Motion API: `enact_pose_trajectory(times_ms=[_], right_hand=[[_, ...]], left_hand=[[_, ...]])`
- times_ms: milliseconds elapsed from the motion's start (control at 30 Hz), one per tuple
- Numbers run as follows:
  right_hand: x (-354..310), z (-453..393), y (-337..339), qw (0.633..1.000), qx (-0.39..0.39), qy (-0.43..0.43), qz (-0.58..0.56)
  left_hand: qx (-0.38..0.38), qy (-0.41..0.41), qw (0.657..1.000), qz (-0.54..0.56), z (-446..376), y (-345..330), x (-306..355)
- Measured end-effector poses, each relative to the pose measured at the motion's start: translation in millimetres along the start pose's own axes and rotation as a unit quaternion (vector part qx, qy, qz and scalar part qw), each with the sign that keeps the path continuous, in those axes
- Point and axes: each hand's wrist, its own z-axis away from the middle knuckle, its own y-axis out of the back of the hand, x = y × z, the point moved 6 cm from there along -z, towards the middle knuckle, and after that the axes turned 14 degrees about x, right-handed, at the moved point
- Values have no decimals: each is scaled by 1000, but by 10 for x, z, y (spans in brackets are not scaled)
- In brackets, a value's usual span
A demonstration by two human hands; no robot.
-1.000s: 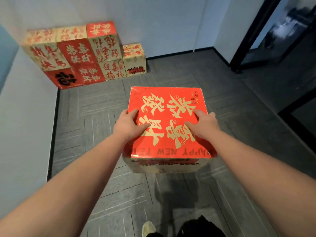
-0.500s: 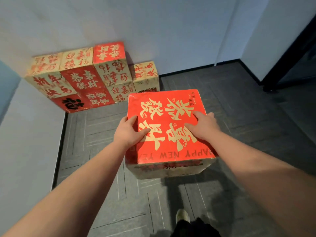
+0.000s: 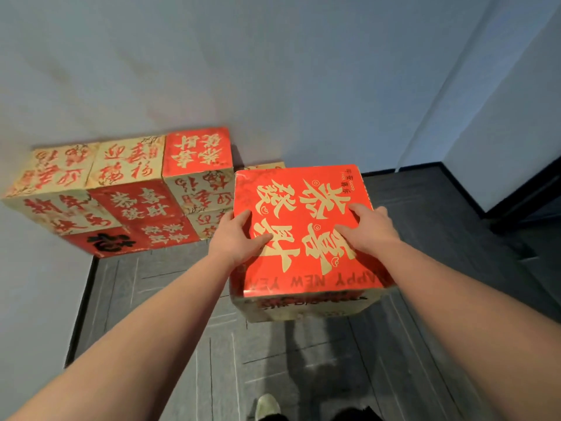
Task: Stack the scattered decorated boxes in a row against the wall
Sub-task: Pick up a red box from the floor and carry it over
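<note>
I carry a big red box [image 3: 303,208] with gold characters and "HAPPY NEW YEAR" on its top, held above the floor. My left hand [image 3: 236,235] grips its left edge, thumb on the top face. My right hand [image 3: 370,229] grips the right side, thumb also on top. Against the back wall stands a stack of red and cream decorated boxes [image 3: 136,205], three columns wide and two high. Just right of the stack, a lower cream box [image 3: 267,166] shows only its top edge behind the carried box.
The back wall [image 3: 273,71] and a left wall [image 3: 30,299] meet in the corner behind the stack. Grey carpet tiles [image 3: 182,344] cover the floor. A wall corner [image 3: 501,132] juts out at the right. My shoe [image 3: 267,405] is at the bottom.
I have walked closer to the back wall with the box. The stack now looks larger and nearer, and the carried box covers most of the low cream box.
</note>
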Motion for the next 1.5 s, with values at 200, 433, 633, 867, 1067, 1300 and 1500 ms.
enact_pose_trajectory(times_ms=[200,433,633,867,1067,1300,1500], right_hand=[[-335,-975,-170,1000,0,-25,4],[-602,-2368,-542,1000,-25,-16,4],[-802,-3503,-893,999,-54,-6,6],[-872,-4416,-1257,997,-74,-8,8],[-1052,-5060,-1910,997,-69,-18,21],[-1214,-5697,-2636,998,-57,0,20],[-1354,-6089,-3053,997,-71,-10,27]], left_hand=[[-25,-19,999,-11,-1166,-101,150],[-35,20,999,-16,-2373,-531,214],[-43,66,996,-43,-3424,-911,260],[-59,93,994,-8,-4162,-1459,180],[-78,93,993,-10,-4923,-1919,-235],[-74,70,995,-7,-5741,-2367,-651],[-79,62,995,-8,-6195,-2579,-943]])
